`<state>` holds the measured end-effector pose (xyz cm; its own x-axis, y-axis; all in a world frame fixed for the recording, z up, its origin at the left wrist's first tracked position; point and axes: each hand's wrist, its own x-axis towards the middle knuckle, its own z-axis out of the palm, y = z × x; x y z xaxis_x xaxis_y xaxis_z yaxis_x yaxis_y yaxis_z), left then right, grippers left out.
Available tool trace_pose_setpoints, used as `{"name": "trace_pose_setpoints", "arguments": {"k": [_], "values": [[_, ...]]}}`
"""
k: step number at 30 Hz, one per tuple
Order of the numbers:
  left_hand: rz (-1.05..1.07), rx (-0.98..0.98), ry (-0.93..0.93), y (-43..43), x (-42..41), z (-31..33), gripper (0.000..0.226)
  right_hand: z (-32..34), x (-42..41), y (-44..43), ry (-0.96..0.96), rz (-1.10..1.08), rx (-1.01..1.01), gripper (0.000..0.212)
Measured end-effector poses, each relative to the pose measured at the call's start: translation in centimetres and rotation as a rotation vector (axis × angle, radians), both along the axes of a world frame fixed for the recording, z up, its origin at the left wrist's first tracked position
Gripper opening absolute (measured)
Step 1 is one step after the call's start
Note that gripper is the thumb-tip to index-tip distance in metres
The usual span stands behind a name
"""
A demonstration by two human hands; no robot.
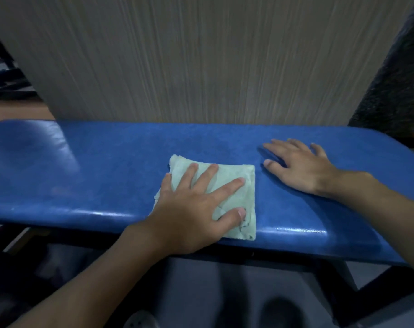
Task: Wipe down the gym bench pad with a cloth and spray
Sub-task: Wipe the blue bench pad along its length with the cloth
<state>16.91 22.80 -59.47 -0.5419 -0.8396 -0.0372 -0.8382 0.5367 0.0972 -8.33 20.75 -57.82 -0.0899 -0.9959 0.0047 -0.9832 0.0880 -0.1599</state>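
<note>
Wiping underway: left hand (pixel 196 204), fingers spread, presses folded cloth (pixel 227 185) mid bench pad (pixel 94 166); right hand (pixel 300 164) rests flat, fingers straight. No spray bottle visible; remaining area unclear.

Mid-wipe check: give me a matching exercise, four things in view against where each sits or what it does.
Things
1. left hand
2. right hand
3. pale green folded cloth
4. blue vinyl bench pad

States
A. flat on bare pad, right of the cloth
B. spans the view in front of the wood-grain wall panel
C. presses flat on the cloth
D. on the pad's near edge, under a hand

Pairs: 1-C, 2-A, 3-D, 4-B
</note>
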Motion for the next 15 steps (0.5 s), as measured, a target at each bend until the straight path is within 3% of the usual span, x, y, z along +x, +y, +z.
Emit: {"name": "trace_pose_setpoints", "arguments": {"k": [8,15], "values": [[0.051,0.086,-0.04,-11.7,-3.7,0.7,0.057,-1.4,-0.4,-0.6,0.022,0.02,0.019,0.063],[0.143,0.097,-0.039,-20.3,-7.0,1.5,0.061,-1.3,-0.3,-0.5,0.009,0.027,0.004,0.064]]}}
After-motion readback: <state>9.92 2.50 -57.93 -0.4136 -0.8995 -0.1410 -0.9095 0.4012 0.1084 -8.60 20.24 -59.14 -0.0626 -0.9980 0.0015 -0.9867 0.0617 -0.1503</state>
